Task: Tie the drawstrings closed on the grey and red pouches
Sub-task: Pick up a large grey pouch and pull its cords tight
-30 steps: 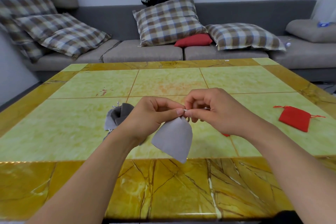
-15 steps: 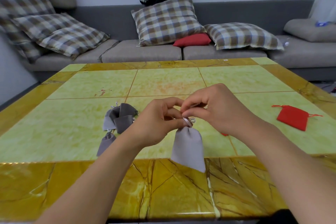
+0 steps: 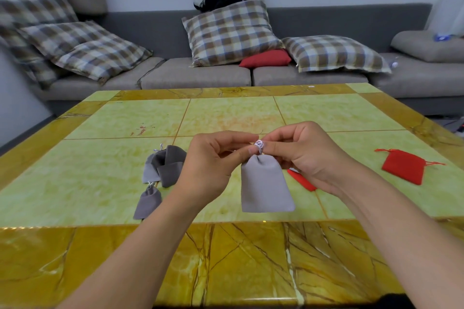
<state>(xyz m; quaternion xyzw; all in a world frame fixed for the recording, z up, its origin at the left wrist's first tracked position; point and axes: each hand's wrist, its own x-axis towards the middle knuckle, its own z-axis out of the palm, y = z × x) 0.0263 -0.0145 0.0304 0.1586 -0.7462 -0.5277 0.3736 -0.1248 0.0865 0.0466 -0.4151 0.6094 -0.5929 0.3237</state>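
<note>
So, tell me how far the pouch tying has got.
Looks done: one small grey pouch lying cinched on the table. In hand: the left hand and right hand pinch the looped drawstring atop a hanging grey pouch, mid-knot. Left: the piled grey pouches, whose state is unclear, the flat red pouch and another red pouch, partly hidden.

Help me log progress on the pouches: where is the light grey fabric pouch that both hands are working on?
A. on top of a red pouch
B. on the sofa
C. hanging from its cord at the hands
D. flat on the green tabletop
C: the light grey fabric pouch hangs below the left hand and right hand, which pinch the looped cord at its gathered neck.
</note>
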